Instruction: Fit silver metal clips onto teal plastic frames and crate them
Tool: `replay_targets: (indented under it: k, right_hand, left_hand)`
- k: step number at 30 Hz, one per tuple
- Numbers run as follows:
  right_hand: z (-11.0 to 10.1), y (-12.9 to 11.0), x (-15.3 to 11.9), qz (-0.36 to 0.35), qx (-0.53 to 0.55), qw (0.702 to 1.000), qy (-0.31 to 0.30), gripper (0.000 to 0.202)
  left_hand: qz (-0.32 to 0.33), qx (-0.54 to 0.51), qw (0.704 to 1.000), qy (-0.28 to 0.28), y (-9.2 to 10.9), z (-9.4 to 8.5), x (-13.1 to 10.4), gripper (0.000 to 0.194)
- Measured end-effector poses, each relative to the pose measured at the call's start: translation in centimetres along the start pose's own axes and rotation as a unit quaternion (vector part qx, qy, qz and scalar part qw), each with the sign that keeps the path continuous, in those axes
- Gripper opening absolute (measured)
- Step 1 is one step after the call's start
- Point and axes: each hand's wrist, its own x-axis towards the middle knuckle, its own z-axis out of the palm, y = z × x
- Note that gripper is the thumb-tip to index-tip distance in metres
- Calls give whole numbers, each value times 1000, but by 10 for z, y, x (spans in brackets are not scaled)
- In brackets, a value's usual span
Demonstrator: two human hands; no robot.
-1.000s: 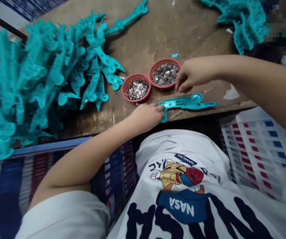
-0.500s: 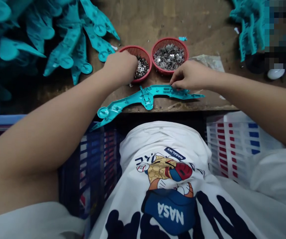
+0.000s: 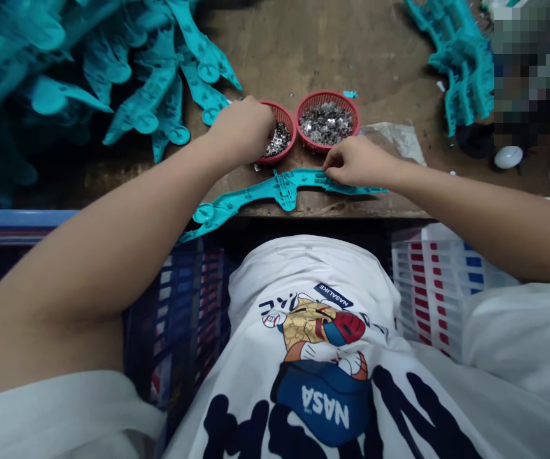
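The long turquoise plastic piece (image 3: 284, 189) lies along the near edge of the wooden table (image 3: 303, 44), right in front of the person's white T-shirt (image 3: 303, 261), its left tip seeming to poke out past the edge. The right hand (image 3: 357, 162) is over its right part, fingers curled in towards the thumb; from here I can't tell whether they grip the piece or something small, and they hide a bit of it. The left hand (image 3: 243, 131) dips into the left red basket (image 3: 289, 148), covering much of it; its fingertips are out of sight, so I can't say if they hold any of the shiny metal bits (image 3: 279, 137) in there.

Just beside it stands the right red basket (image 3: 313, 145), also filled with metal bits, so the two crowd the space behind the piece. A heap of turquoise parts (image 3: 148, 121) takes up the table's left side, reaching close to the left hand. Past the right hand lies a crumpled clear plastic sheet (image 3: 406, 143), and farther off a row of turquoise parts (image 3: 468, 76) near a white round object (image 3: 508, 156). Below the table edge, a pale slatted crate (image 3: 425, 287) sits beside the person.
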Motion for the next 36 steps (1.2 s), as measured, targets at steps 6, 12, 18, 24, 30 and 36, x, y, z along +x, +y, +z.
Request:
replay_targets:
  k: [6,12,18,24,30,36]
  right_hand:
    - [4,-7,-3,-5,-13,1000,28,34]
    - [4,-13,-3,-12,-57,998,24,33]
    - [-11,-8,-2,-92,-92,992,0,26]
    - [-36,-2,-11,-162,101,961,198,42]
    - [-37,11,-7,-343,3,925,163,52]
    - [-37,7,-4,-274,42,957,85,43]
  left_hand:
    - [38,-86,994,58,-18,15,21,42]
    - [135,-202,960,138,-30,36,38,34]
    - [177,-262,930,190,-20,36,31,22]
    - [147,-485,854,116,6,31,7,3]
    - [82,-687,717,-85,22,30,-13,29]
    - [75,-651,742,-142,18,28,-9,18]
